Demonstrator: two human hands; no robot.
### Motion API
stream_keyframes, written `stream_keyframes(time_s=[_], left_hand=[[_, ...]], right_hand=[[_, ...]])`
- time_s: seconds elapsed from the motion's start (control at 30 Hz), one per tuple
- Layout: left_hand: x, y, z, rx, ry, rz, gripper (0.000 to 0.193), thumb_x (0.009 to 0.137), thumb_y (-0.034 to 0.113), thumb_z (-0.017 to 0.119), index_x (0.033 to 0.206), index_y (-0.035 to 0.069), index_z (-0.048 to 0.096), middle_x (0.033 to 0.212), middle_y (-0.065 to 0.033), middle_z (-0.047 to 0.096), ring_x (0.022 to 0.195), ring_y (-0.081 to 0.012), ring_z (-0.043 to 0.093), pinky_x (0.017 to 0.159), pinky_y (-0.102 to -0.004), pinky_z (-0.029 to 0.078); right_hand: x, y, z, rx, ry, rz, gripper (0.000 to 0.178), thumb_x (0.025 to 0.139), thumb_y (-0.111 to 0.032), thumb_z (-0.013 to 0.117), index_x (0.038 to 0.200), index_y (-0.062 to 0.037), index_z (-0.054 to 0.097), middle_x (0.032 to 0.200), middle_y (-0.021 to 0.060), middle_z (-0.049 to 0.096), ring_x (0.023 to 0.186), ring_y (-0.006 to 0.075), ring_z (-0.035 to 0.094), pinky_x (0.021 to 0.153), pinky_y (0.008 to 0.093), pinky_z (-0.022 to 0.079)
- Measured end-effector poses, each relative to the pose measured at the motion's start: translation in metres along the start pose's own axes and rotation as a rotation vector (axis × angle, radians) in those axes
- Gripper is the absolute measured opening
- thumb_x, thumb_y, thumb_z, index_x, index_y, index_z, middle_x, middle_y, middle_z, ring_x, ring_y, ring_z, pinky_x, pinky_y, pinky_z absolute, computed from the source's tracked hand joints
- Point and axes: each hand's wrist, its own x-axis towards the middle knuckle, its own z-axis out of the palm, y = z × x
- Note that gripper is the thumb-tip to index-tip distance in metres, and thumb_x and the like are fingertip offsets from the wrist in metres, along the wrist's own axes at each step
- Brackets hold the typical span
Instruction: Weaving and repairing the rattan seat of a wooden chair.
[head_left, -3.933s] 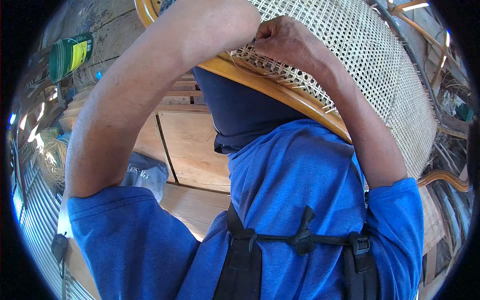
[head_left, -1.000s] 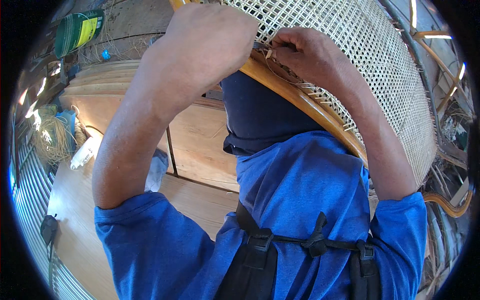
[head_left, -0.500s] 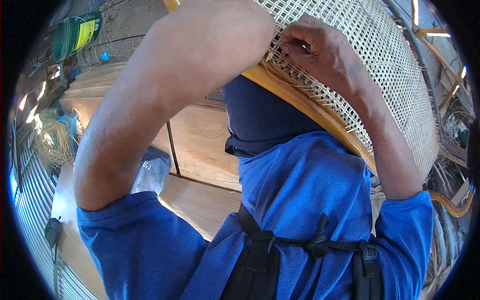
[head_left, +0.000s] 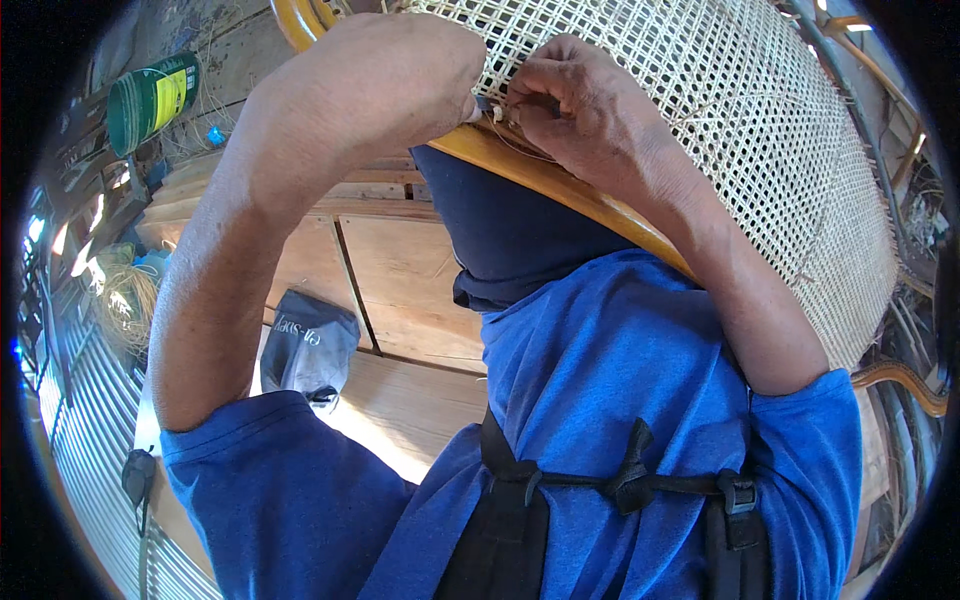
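A woven cane panel (head_left: 740,110) with open mesh stretches across the upper right, edged by a varnished curved wooden rail (head_left: 590,200) that lies over my lap. At this rail my left hand (head_left: 425,75) is closed, its fingers mostly hidden behind the back of the hand; a small dark bit shows by its thumb, too little to name. Just to the right, my right hand (head_left: 585,115) is closed in a pinch at the panel's edge. A thin cane strand (head_left: 520,150) curves along the rail from between the hands and runs to the right fingers.
A green bucket with a yellow label (head_left: 150,105) lies tipped at the upper left, near a small blue object (head_left: 215,135). Below it hangs a bundle of loose fibre strands (head_left: 128,300). A dark grey bag (head_left: 312,340) rests on wooden boards (head_left: 400,285) beside my left arm.
Both hands have shifted slightly left and, with the view, more of the rail and panel shows. The left hand's thumb now shows beside the right fingers. The grey bag is more visible.
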Motion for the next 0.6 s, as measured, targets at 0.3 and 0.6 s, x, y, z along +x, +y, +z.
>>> stream_keyframes(time_s=[0.3, 0.6], left_hand=[[-0.015, 0.007, 0.015, 0.061, 0.19, 0.057, 0.019, 0.086, 0.022, 0.06, 0.088, 0.006, 0.069, 0.075, -0.0153, 0.066, 0.071, -0.0287, 0.067, 0.066, -0.0389, 0.055], [-0.025, 0.005, 0.019, 0.072, 0.268, 0.083, 0.013, 0.078, 0.011, 0.064, 0.088, 0.004, 0.069, 0.074, -0.0156, 0.067, 0.069, -0.0285, 0.068, 0.063, -0.0364, 0.056]], right_hand=[[0.021, -0.003, -0.013, -0.082, -0.233, 0.054, 0.007, 0.072, -0.003, 0.06, 0.077, 0.0014, 0.063, 0.072, 0.0174, 0.056, 0.062, 0.0282, 0.059, 0.06, 0.0368, 0.049], [0.034, -0.027, -0.052, -0.75, -0.524, -0.567, 0.021, 0.084, -0.014, 0.057, 0.098, 0.0027, 0.058, 0.087, 0.0194, 0.055, 0.081, 0.0341, 0.055, 0.07, 0.0382, 0.046]])
